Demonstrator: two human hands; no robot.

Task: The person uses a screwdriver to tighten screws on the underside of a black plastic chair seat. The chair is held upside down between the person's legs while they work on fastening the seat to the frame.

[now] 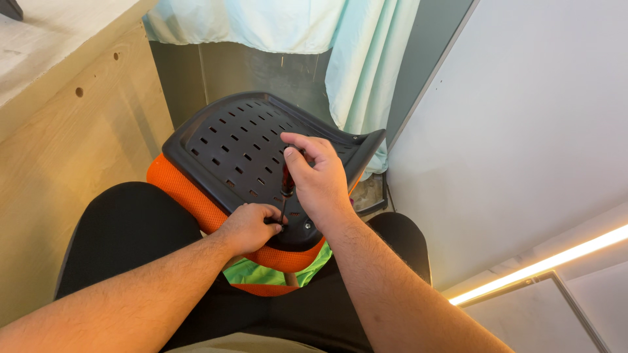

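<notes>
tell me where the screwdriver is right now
In the head view, the screwdriver stands upright in the right hand, its tip by the left hand on the black seat shell.

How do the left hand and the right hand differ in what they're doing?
The right hand sits higher, closed around a red-handled screwdriver; the left hand is lower, at the screwdriver's tip. The right hand lies over the black slotted panel, the left at its near edge. Both are bare.

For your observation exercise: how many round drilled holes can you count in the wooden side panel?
2. One hole sits left on the wooden panel just under the top edge; the other hole lies higher and further right. More may be hidden behind the person's leg.
</notes>
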